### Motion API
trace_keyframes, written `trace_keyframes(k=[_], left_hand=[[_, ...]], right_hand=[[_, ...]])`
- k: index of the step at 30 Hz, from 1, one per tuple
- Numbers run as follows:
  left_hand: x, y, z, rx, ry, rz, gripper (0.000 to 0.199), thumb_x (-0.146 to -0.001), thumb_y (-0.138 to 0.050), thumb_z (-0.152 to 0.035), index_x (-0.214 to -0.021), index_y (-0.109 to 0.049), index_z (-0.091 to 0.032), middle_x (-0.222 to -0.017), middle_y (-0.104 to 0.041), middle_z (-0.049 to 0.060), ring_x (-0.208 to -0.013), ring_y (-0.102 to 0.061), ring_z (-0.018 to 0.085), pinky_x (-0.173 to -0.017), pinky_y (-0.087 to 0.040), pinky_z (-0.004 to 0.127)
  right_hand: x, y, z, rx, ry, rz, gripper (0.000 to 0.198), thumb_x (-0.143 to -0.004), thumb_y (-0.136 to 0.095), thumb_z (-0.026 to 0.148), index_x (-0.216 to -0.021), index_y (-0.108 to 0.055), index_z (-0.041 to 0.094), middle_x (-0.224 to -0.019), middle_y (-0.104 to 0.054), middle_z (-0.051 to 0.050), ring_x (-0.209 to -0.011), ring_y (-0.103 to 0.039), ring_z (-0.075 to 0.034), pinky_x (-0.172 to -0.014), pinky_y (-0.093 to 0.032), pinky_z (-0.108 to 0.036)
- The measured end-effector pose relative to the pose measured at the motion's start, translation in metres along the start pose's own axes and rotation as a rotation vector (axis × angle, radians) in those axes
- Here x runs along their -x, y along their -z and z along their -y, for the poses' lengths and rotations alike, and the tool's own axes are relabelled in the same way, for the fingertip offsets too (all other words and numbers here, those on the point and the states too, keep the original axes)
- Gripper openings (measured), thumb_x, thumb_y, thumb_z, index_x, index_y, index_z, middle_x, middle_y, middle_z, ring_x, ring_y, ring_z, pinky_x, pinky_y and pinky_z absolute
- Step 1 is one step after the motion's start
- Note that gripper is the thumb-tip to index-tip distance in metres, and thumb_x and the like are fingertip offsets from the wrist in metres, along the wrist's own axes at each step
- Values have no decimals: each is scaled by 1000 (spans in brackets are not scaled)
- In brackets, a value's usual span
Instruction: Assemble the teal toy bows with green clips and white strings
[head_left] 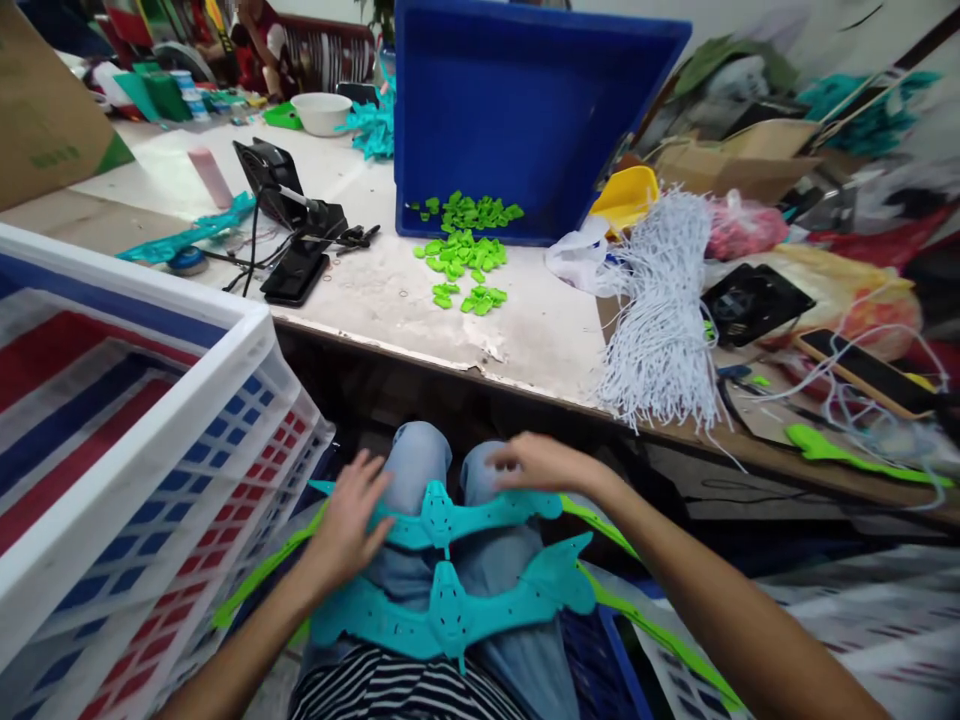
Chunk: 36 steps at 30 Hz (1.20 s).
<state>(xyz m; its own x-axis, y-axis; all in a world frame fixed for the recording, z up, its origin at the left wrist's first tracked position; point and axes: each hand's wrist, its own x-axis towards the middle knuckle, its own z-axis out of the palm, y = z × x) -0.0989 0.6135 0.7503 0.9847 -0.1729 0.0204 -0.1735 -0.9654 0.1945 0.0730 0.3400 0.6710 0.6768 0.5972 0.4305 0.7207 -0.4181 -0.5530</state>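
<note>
White crate (247, 335) stands left of the hands (346, 515), blue bin (517, 120) beyond.

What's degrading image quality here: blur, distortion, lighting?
Head view: right hand looks slightly soft, possibly motion blur; head view: wide-angle stretch toward the edges, plain on the white crate; head view: the tabletop is bright, while the space beneath is dark.

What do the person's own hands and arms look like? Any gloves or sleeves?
The left hand and right hand are bare, with no gloves or bracelets showing. The forearms show no sleeves or cables. Blur hides finer markings.
</note>
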Motion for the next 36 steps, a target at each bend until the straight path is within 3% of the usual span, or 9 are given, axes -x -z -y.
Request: trace_keyframes(k=[3, 5, 8, 10, 16, 21, 26, 33, 36], left_hand=[[-32, -36, -41, -48, -66, 262, 71, -73, -71, -40, -136, -45, -18, -145, -38, 21, -138, -27, 41, -110, -23, 64], [-45, -57, -54, -105, -44, 336, 84, -66, -78, -38, -138, -41, -17, -146, -32, 26, -135, -30, 44, -106, -30, 64], [-63, -72, -53, -107, -80, 384, 83, -68, -79, -31, -139, -39, -18, -147, -30, 27, -132, -37, 41, -103, -39, 56], [-79, -74, -50, -70, -142, 414, 82, -68, -78, -30, -139, -38, -19, -147, -30, 26, -131, -40, 40, -101, -42, 53], [-120, -83, -65, -42, -169, 470, 81, -69, -78, -33, -137, -36, -22, -146, -30, 21, -129, -42, 37, -100, -44, 51], [-121, -83, -81, -51, -114, 504, 78, -72, -75, -29, -139, -36, -22, -147, -28, 21, -127, -43, 37, -99, -45, 50], [-119, -73, -77, 60, -108, 497, 72, -72, -72, -27, -137, -41, -22, -147, -29, 19, -126, -47, 35, -101, -43, 48], [-132, -56, -66, 184, 46, 529, 72, -76, -63, -33, -141, -37, -15, -134, -52, 19, -122, -51, 32, -101, -40, 43], [-140, -53, -69, 88, 85, 629, 70, -79, -60, -32, -142, -36, -11, -125, -59, 21, -116, -56, 35, -94, -43, 43]], right_hand=[[-72, 31, -29, 60, -118, -162, 34, -89, -47, 31, -116, -64, 16, -107, -65, -14, -97, -57, -27, -83, -48, -41], [-121, 40, -48, 164, -233, -325, 40, -88, -50, 30, -123, -59, 13, -126, -55, -18, -115, -46, -34, -93, -42, -50], [-173, 34, -70, 197, -324, -337, 43, -85, -54, 28, -125, -57, 14, -137, -46, -19, -121, -37, -37, -94, -40, -56], [-185, 23, -80, 199, -328, -299, 36, -88, -49, 25, -120, -60, 14, -133, -49, -18, -118, -39, -35, -96, -39, -54], [-141, -1, -86, 190, -196, -348, 31, -92, -38, 23, -109, -63, 16, -128, -54, -16, -113, -49, -27, -97, -43, -43], [-103, -1, -86, 114, -209, -401, 30, -92, -37, 25, -107, -61, 15, -132, -53, -17, -121, -49, -28, -100, -40, -48], [-77, 5, -98, -49, -253, -471, 37, -86, -38, 22, -118, -54, 12, -137, -49, -19, -128, -45, -27, -104, -38, -49], [-48, 14, -109, -372, -363, -688, 30, -88, -40, 34, -104, -58, 16, -107, -63, -13, -102, -60, -21, -91, -48, -39], [-50, 12, -103, -419, -360, -661, 27, -89, -39, 35, -103, -54, 18, -113, -63, -13, -106, -58, -21, -91, -47, -40]])
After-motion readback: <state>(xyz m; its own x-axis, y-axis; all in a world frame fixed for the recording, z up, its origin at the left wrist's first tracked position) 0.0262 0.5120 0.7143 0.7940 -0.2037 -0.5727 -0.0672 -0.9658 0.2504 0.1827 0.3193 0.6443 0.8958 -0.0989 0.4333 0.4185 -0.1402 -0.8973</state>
